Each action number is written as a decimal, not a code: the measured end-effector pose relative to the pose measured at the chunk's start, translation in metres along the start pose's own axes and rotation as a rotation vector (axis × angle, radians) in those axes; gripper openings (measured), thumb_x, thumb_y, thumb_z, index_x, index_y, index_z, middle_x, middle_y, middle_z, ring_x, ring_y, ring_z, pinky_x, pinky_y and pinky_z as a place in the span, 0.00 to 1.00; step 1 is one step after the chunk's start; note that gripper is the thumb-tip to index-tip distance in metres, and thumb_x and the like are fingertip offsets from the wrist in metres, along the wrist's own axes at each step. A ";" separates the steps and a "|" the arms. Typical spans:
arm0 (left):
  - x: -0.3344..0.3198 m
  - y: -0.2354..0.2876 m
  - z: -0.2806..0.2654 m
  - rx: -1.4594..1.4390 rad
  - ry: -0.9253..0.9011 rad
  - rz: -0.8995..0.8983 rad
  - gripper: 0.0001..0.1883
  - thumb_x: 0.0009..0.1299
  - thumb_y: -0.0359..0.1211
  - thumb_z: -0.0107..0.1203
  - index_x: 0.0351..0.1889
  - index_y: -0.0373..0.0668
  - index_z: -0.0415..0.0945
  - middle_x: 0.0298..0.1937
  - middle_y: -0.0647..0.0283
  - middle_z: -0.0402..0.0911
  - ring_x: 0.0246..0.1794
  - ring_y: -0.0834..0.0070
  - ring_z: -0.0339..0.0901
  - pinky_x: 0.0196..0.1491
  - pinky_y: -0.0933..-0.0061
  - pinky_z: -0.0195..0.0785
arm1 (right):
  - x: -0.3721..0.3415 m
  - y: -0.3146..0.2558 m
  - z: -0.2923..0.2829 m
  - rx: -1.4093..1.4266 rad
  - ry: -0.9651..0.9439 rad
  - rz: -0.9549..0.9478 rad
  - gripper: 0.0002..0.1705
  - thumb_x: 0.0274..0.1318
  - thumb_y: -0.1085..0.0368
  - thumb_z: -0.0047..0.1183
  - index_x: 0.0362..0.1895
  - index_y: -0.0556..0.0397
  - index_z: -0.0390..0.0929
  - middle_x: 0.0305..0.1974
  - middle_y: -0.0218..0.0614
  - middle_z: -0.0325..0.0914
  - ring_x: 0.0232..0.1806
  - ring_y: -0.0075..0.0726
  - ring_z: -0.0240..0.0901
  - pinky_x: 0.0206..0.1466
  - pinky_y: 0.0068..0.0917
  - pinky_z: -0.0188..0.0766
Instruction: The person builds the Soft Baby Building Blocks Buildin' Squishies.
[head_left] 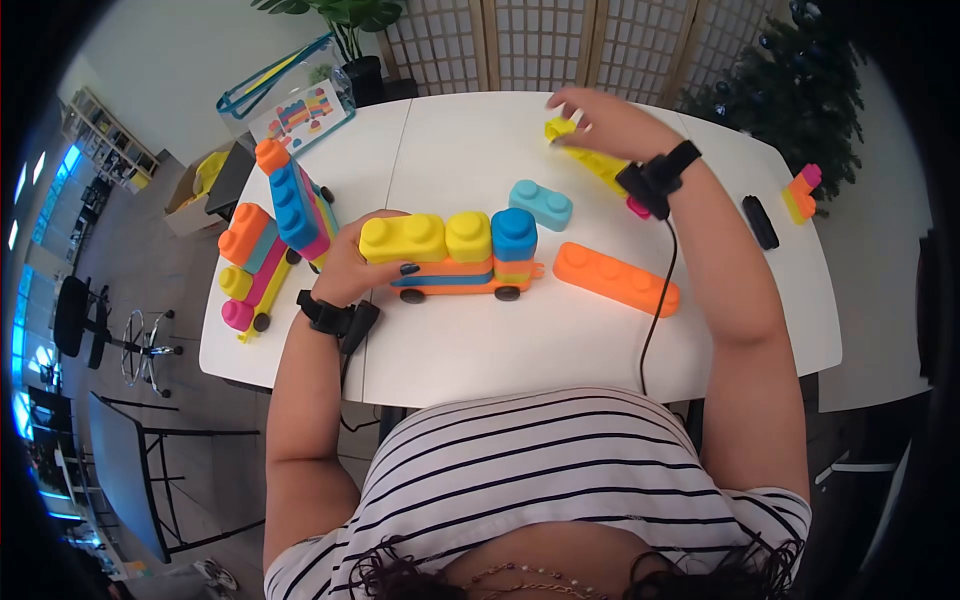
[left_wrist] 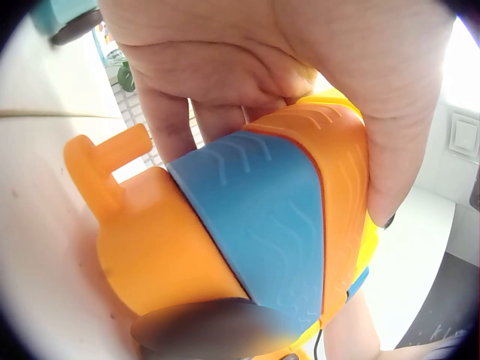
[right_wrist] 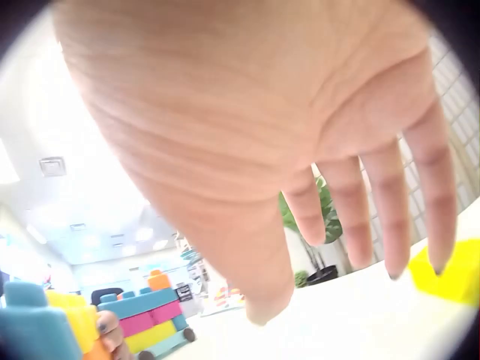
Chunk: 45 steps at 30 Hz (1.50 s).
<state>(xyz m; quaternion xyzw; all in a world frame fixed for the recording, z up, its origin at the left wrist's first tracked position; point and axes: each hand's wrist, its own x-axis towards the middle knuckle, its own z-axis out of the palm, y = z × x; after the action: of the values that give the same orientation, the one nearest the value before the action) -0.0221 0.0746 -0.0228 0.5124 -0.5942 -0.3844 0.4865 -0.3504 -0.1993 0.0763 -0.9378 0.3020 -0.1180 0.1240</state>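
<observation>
My left hand point(head_left: 345, 262) grips the rear end of a wheeled toy block wagon point(head_left: 445, 272), thumb on the near side and fingers round the far side. The wagon's layers are orange and blue, with a hook at its right end. Yellow blocks point(head_left: 402, 237) and a blue block point(head_left: 514, 236) sit in a row on top. At the table's far right side, my right hand point(head_left: 610, 125) hovers with spread, fairly straight fingers and holds nothing. Its fingertips are close to a yellow toy piece point(right_wrist: 454, 274), partly hidden behind the hand and wrist in the head view.
A teal block point(head_left: 541, 205) and a long orange block point(head_left: 615, 280) lie to the wagon's right. Two built wagons point(head_left: 300, 205) point(head_left: 262, 270) stand at left. A clear bag point(head_left: 290, 100) lies behind them. At far right are a black case point(head_left: 760, 222) and small stacked blocks point(head_left: 802, 195).
</observation>
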 end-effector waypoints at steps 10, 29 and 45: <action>0.001 -0.001 -0.001 -0.015 -0.005 -0.033 0.32 0.63 0.25 0.73 0.67 0.36 0.79 0.61 0.64 0.88 0.62 0.75 0.85 0.66 0.70 0.78 | 0.018 0.068 0.031 -0.245 -0.360 0.373 0.41 0.57 0.36 0.72 0.58 0.62 0.87 0.51 0.50 0.89 0.51 0.52 0.87 0.56 0.44 0.80; -0.001 -0.002 0.008 -0.127 0.050 0.005 0.33 0.65 0.26 0.77 0.69 0.35 0.78 0.62 0.60 0.89 0.60 0.74 0.88 0.65 0.69 0.82 | -0.069 -0.151 0.012 0.198 0.077 -0.294 0.30 0.58 0.61 0.74 0.62 0.49 0.76 0.52 0.45 0.84 0.50 0.56 0.85 0.55 0.44 0.82; 0.002 -0.009 0.005 -0.051 0.047 -0.024 0.41 0.64 0.34 0.80 0.74 0.38 0.73 0.67 0.58 0.85 0.66 0.69 0.84 0.68 0.65 0.79 | -0.064 -0.129 0.012 0.262 -0.025 -0.514 0.45 0.65 0.57 0.70 0.83 0.47 0.66 0.70 0.46 0.76 0.66 0.53 0.77 0.70 0.41 0.76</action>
<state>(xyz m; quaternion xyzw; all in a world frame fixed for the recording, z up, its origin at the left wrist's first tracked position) -0.0243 0.0709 -0.0322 0.5158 -0.5666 -0.3930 0.5084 -0.3285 -0.0574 0.0952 -0.9610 0.0350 -0.1722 0.2137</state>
